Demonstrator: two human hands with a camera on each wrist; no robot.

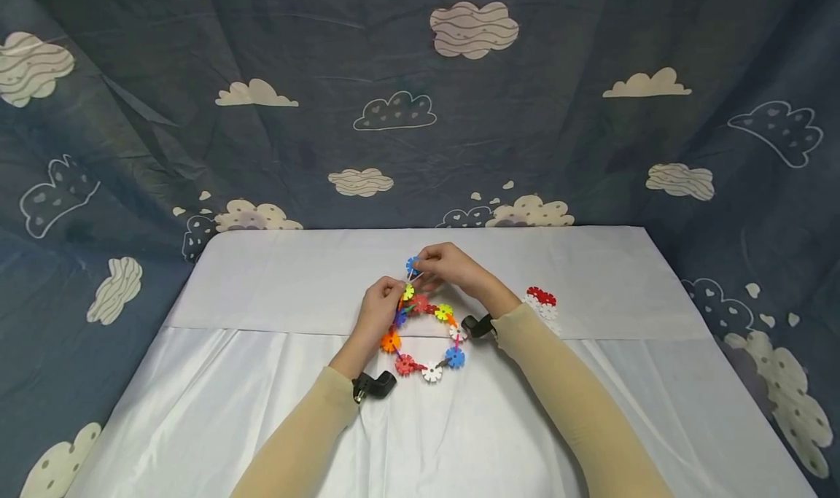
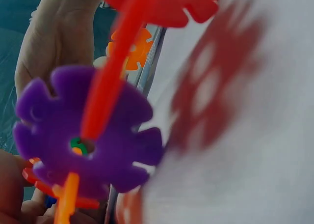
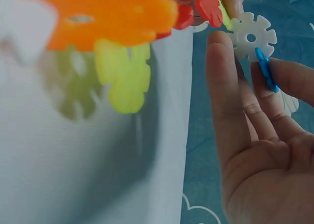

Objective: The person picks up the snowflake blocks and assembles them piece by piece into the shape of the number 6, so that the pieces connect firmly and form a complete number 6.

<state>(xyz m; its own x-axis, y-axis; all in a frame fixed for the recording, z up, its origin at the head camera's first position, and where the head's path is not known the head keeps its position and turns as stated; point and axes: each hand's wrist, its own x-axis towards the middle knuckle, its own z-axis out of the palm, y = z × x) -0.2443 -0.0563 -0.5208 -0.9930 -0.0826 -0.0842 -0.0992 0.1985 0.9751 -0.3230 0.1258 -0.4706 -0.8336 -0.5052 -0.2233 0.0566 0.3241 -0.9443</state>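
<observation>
A ring of notched plastic snowflake discs (image 1: 390,341), in several colours, lies over the white cloth in the head view. My left hand (image 1: 377,308) pinches its upper left part by a yellow disc (image 1: 408,292). From the far side, my right hand (image 1: 453,266) pinches a blue disc (image 1: 411,266) between thumb and fingers. In the right wrist view, that blue disc (image 3: 267,74) meets the edge of a white disc (image 3: 251,28), which stands beside the yellow one. A purple disc (image 2: 117,111) with red and orange discs slotted through it fills the left wrist view.
Loose red discs (image 1: 541,296) and white discs (image 1: 543,311) lie to the right of the ring, near my right forearm. A white cloth (image 1: 262,286) covers the table. Behind it hangs a dark blue curtain (image 1: 315,141) with cloud prints.
</observation>
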